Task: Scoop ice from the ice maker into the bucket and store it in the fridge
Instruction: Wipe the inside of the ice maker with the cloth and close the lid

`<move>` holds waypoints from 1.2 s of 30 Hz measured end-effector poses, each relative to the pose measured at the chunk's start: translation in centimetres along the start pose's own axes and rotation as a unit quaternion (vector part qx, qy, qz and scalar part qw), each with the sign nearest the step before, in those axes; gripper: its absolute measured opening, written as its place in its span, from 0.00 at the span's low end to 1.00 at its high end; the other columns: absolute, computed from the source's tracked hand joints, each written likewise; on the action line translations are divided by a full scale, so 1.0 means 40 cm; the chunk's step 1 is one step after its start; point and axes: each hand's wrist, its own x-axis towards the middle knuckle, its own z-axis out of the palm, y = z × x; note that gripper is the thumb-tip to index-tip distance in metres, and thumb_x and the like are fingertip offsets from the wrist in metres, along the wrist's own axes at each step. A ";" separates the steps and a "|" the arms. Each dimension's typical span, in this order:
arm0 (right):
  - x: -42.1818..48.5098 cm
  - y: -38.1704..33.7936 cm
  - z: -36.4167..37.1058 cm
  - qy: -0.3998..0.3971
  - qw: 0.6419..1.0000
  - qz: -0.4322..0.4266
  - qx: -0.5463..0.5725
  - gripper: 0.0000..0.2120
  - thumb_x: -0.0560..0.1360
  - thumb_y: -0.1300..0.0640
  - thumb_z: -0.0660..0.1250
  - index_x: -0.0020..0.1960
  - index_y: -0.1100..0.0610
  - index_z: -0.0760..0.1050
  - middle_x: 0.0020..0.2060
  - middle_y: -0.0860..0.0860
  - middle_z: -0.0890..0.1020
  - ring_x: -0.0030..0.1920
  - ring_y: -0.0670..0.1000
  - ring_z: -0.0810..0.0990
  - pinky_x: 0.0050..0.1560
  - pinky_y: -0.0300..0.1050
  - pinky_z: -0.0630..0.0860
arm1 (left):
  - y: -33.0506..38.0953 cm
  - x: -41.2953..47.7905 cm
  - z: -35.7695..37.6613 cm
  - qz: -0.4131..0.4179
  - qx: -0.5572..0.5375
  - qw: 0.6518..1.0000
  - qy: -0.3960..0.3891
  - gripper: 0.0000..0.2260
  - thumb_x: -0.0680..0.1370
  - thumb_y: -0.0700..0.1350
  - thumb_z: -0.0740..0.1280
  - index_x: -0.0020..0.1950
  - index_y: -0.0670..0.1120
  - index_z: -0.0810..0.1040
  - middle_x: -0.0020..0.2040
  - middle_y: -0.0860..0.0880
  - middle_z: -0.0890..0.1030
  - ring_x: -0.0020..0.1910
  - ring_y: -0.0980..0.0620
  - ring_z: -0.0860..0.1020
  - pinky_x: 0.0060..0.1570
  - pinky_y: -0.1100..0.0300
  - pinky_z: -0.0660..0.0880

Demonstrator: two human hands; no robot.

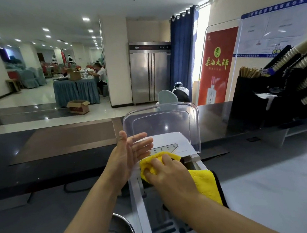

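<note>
Two hands on the white plastic ice maker (167,204) at the near edge of the table (277,189): your left hand (128,155) has its fingers spread flat against the raised clear plastic lid (161,128), gripping nothing, while your right hand (165,173) presses a soft yellow microfibre cloth (201,179) on the rim with its fingers curled. The lid looks light, slick and hinge-fragile, so steady it by its edge. The round steel bucket (120,232) beside it is rigid; take its rim.

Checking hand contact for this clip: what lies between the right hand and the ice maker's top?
In the head view, a yellow cloth lies under the right hand, pressed on the ice maker.
</note>
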 end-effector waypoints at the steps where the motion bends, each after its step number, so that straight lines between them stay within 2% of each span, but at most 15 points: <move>1: -0.001 -0.001 0.002 0.001 1.000 0.003 0.004 0.21 0.55 0.53 0.79 0.48 0.48 0.82 0.45 0.49 0.82 0.44 0.53 0.79 0.34 0.45 0.76 | -0.002 0.001 -0.001 0.000 0.003 1.000 0.001 0.35 0.75 0.65 0.43 0.64 0.42 0.73 0.59 0.43 0.81 0.59 0.47 0.79 0.58 0.53 0.74; 7: -0.012 0.019 0.000 -0.007 1.000 0.011 -0.025 0.17 0.63 0.53 0.73 0.52 0.47 0.80 0.47 0.49 0.80 0.47 0.54 0.79 0.38 0.46 0.76 | -0.012 0.010 0.004 -0.002 -0.001 1.000 0.021 0.36 0.72 0.66 0.45 0.59 0.41 0.76 0.55 0.42 0.83 0.57 0.44 0.80 0.52 0.56 0.79; 9: -0.017 0.036 -0.004 -0.016 0.999 0.024 -0.021 0.17 0.69 0.56 0.68 0.58 0.49 0.77 0.53 0.52 0.77 0.54 0.57 0.75 0.45 0.50 0.75 | -0.013 0.012 0.003 -0.001 -0.001 1.000 0.024 0.37 0.70 0.68 0.47 0.59 0.41 0.76 0.53 0.43 0.84 0.57 0.43 0.80 0.50 0.57 0.80; 11: -0.025 0.067 0.004 -0.024 0.999 0.029 -0.008 0.19 0.72 0.60 0.64 0.63 0.53 0.72 0.59 0.55 0.71 0.60 0.61 0.68 0.50 0.53 0.70 | -0.009 0.010 0.002 0.000 0.005 1.000 0.015 0.42 0.63 0.75 0.55 0.59 0.41 0.76 0.53 0.43 0.84 0.56 0.44 0.81 0.48 0.59 0.80; 13: -0.037 0.097 0.002 -0.037 0.998 0.058 -0.004 0.22 0.70 0.62 0.65 0.64 0.53 0.71 0.60 0.55 0.69 0.60 0.61 0.65 0.50 0.52 0.68 | -0.009 0.010 0.000 0.003 0.003 1.000 0.009 0.49 0.55 0.79 0.62 0.60 0.41 0.75 0.53 0.42 0.83 0.54 0.46 0.82 0.48 0.59 0.79; 15: -0.051 0.123 0.000 -0.046 0.995 0.086 -0.003 0.24 0.68 0.62 0.67 0.63 0.51 0.71 0.60 0.54 0.69 0.60 0.60 0.65 0.46 0.49 0.66 | -0.011 0.012 -0.002 0.007 -0.002 1.000 0.008 0.51 0.53 0.79 0.64 0.60 0.41 0.75 0.53 0.41 0.83 0.54 0.45 0.82 0.47 0.59 0.79; 19: -0.071 0.153 -0.009 -0.074 0.989 0.125 -0.022 0.24 0.67 0.62 0.68 0.61 0.49 0.71 0.60 0.52 0.68 0.59 0.58 0.66 0.43 0.46 0.61 | -0.014 0.017 -0.001 0.008 -0.014 1.000 0.009 0.49 0.54 0.78 0.64 0.60 0.40 0.75 0.54 0.41 0.83 0.54 0.44 0.81 0.47 0.59 0.79; 24: -0.081 0.184 -0.043 -0.040 0.979 0.184 -0.083 0.16 0.71 0.63 0.61 0.58 0.53 0.74 0.57 0.52 0.72 0.57 0.58 0.69 0.42 0.46 0.64 | -0.013 0.012 -0.004 0.006 -0.006 1.000 0.007 0.48 0.57 0.77 0.63 0.61 0.41 0.75 0.56 0.41 0.82 0.56 0.44 0.80 0.49 0.58 0.79; 29: -0.075 0.193 -0.047 -0.075 0.989 0.116 -0.056 0.20 0.69 0.62 0.66 0.59 0.52 0.72 0.58 0.52 0.70 0.58 0.57 0.67 0.43 0.47 0.62 | -0.011 0.008 -0.002 0.007 0.000 1.000 0.008 0.47 0.59 0.77 0.62 0.62 0.41 0.75 0.56 0.41 0.82 0.57 0.44 0.80 0.49 0.59 0.78; 32: -0.071 0.174 -0.018 -0.099 0.992 0.066 -0.037 0.19 0.70 0.64 0.64 0.59 0.53 0.73 0.61 0.53 0.68 0.59 0.58 0.66 0.43 0.47 0.62 | -0.013 0.006 -0.006 0.008 0.002 1.000 -0.002 0.47 0.60 0.77 0.61 0.63 0.41 0.74 0.57 0.41 0.82 0.58 0.44 0.80 0.50 0.59 0.78; 36: -0.058 0.159 -0.036 -0.060 0.998 0.033 0.008 0.20 0.71 0.64 0.62 0.59 0.47 0.75 0.56 0.49 0.73 0.56 0.56 0.67 0.41 0.45 0.61 | -0.005 0.004 -0.011 0.003 -0.020 0.999 -0.030 0.45 0.61 0.75 0.64 0.63 0.41 0.74 0.59 0.40 0.81 0.60 0.44 0.78 0.53 0.58 0.77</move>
